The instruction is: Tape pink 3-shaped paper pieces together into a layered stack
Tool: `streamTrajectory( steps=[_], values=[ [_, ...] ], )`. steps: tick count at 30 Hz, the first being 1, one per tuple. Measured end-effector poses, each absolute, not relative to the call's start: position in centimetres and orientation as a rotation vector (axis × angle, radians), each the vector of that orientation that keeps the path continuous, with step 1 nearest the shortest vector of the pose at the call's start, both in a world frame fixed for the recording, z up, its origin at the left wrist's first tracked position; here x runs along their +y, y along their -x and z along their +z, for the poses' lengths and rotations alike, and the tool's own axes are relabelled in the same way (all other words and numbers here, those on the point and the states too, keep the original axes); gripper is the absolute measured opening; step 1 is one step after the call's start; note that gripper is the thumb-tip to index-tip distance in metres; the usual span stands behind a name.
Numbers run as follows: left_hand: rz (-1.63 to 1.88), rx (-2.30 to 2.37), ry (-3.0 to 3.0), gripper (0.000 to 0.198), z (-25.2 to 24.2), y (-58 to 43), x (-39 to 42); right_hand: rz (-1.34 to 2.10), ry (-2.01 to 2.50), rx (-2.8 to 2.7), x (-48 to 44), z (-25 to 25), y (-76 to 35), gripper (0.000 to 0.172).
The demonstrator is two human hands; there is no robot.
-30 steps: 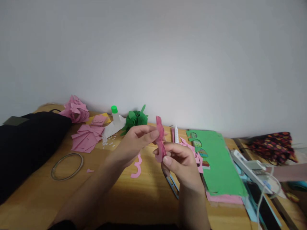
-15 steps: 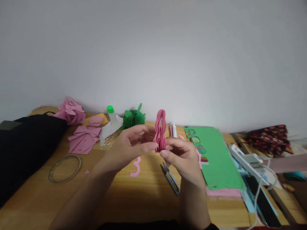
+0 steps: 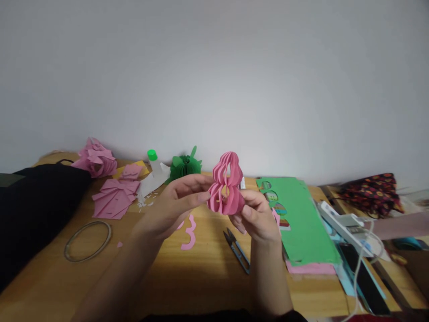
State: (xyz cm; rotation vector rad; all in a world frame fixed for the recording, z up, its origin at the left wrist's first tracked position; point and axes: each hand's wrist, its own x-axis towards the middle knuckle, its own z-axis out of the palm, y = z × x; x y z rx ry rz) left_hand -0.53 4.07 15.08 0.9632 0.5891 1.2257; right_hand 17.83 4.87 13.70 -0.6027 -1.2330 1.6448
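A pink paper honeycomb ornament [image 3: 226,181], two rounded tiers of fanned pleats with gaps in the middle, is held upright above the table. My left hand [image 3: 182,201] grips its lower left edge between thumb and fingers. On the lower right side, my right hand [image 3: 256,212] pinches the pleats; some of its fingers are hidden behind the paper. Below the hands lie blue thread snips [image 3: 237,250] and a curvy pink paper strip [image 3: 189,232]. Behind stands a green paper honeycomb ball [image 3: 185,166] with leaf shapes.
Pink folded papers [image 3: 115,197], a green-capped glue stick [image 3: 152,155] and white paper scraps sit at the left. A metal ring [image 3: 87,241] lies near a black cloth [image 3: 43,201]. On the right are green sheets [image 3: 298,223], a power strip [image 3: 346,228] and a phone [image 3: 363,277].
The pink ornament has fanned out from a narrow, nearly closed stack into a wide, rounded shape. My hands have moved slightly apart at its base. The view has shifted a little.
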Motion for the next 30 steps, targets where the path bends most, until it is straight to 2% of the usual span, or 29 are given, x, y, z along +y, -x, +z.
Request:
streamTrajectory(
  steps=[6,15,30],
  values=[
    [1.213,0.536,-0.852,0.017,14.9,0.4,4.6,1.762,0.473,-1.136,5.9,12.4,-17.7,0.037],
    [1.18,0.5,-0.869,0.018,13.7,-1.0,6.6,1.755,0.424,-1.085,7.6,10.4,-16.2,0.059],
    [1.173,0.393,-0.822,0.023,12.9,-1.9,6.3,1.763,0.148,-1.069,8.2,9.0,-16.4,0.048]
  ],
)
